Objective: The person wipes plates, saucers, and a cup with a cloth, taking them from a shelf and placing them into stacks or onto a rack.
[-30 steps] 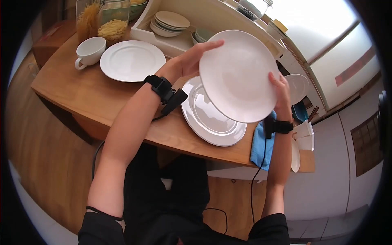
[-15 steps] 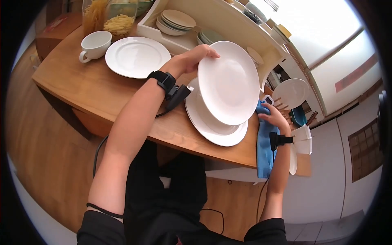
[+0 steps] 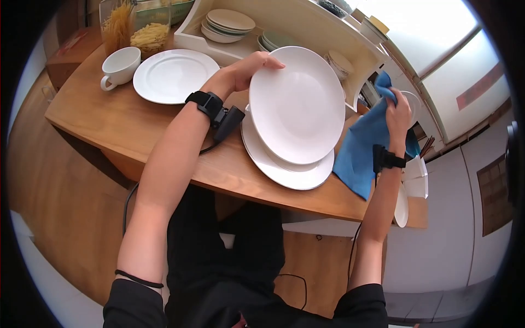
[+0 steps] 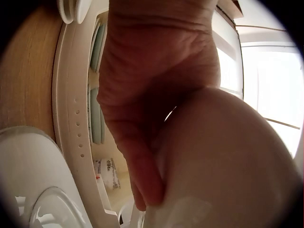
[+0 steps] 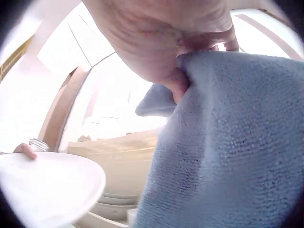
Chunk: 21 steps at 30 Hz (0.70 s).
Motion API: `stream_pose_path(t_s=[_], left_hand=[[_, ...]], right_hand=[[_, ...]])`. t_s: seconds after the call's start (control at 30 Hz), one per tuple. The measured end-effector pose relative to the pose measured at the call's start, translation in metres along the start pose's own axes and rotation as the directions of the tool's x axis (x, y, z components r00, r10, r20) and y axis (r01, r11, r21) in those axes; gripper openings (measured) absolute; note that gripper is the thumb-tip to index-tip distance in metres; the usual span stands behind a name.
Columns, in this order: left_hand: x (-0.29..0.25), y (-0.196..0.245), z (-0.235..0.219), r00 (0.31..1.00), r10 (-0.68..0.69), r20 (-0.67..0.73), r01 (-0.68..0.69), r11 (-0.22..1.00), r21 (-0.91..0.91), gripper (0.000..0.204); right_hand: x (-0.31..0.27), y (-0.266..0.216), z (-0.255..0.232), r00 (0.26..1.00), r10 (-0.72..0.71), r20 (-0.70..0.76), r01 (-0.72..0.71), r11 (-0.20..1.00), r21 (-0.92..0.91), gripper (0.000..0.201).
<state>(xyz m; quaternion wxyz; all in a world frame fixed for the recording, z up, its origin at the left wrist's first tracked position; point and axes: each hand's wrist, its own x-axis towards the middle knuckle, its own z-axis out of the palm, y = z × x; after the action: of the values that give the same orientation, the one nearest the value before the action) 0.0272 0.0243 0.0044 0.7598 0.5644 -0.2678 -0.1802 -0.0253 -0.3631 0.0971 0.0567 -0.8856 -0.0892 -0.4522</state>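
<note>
My left hand [image 3: 252, 70] grips a white plate [image 3: 298, 106] by its upper left rim, thumb on the face and fingers behind. The plate is tilted up, its face toward me. Below it on the wooden table lies another white plate [image 3: 306, 179], partly covered by the held one in the head view. With my right hand [image 3: 400, 113] I pinch a blue cloth [image 3: 362, 146] near its top. The cloth hangs down from the fingers, right of the held plate. In the right wrist view the towelling cloth [image 5: 232, 142] fills the right side.
Another white plate [image 3: 174, 76] lies at the left beside a white cup [image 3: 121, 66]. Glass jars of pasta [image 3: 149, 37] stand behind them. A cream shelf [image 3: 311, 46] with stacked bowls [image 3: 227, 26] runs along the back. White containers [image 3: 415, 177] stand at the table's right end.
My right hand let go of the plate's right rim, reached down to the blue cloth and lifted it off the table. My left hand keeps its hold on the plate.
</note>
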Motion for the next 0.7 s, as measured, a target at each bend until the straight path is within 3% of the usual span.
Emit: stream_pose_path(t_s=[0.13, 0.2, 0.27, 0.33, 0.53, 0.63, 0.67, 0.7], left_hand=[[0.0, -0.002, -0.002, 0.999, -0.04, 0.011, 0.04, 0.999, 0.018, 0.051], [-0.009, 0.007, 0.009, 0.998, -0.049, -0.041, 0.05, 0.998, 0.035, 0.05], [-0.009, 0.009, 0.014, 0.995, -0.06, -0.084, 0.065, 0.997, 0.05, 0.048], [-0.008, 0.011, 0.012, 1.0, -0.01, -0.016, 0.009, 0.999, -0.033, 0.045], [-0.002, 0.002, 0.007, 0.999, -0.02, -0.025, 0.018, 0.998, -0.064, 0.038], [0.002, 0.002, 0.0, 0.995, 0.005, 0.098, 0.014, 0.983, -0.186, 0.038], [0.002, 0.002, 0.004, 0.994, -0.012, 0.111, 0.031, 0.984, -0.178, 0.038], [-0.004, 0.007, 0.016, 0.995, 0.001, -0.097, -0.019, 0.982, -0.185, 0.037]], right_hand=[[0.002, -0.086, 0.013, 0.995, -0.103, -0.015, 0.103, 0.961, 0.255, 0.021], [0.002, -0.111, 0.032, 0.97, -0.23, -0.08, 0.243, 0.928, 0.283, 0.02], [0.0, -0.124, 0.053, 0.951, -0.306, -0.052, 0.307, 0.9, 0.31, 0.022], [-0.004, -0.139, 0.062, 0.953, -0.303, -0.003, 0.282, 0.884, 0.373, 0.023], [-0.013, -0.164, 0.071, 0.939, -0.335, 0.078, 0.237, 0.794, 0.559, 0.024], [-0.016, -0.168, 0.059, 0.855, -0.49, 0.171, 0.244, 0.671, 0.7, 0.024], [-0.016, -0.169, 0.051, 0.865, -0.471, 0.172, 0.23, 0.677, 0.699, 0.024], [-0.016, -0.169, 0.043, 0.761, -0.598, 0.253, 0.25, 0.63, 0.735, 0.025]])
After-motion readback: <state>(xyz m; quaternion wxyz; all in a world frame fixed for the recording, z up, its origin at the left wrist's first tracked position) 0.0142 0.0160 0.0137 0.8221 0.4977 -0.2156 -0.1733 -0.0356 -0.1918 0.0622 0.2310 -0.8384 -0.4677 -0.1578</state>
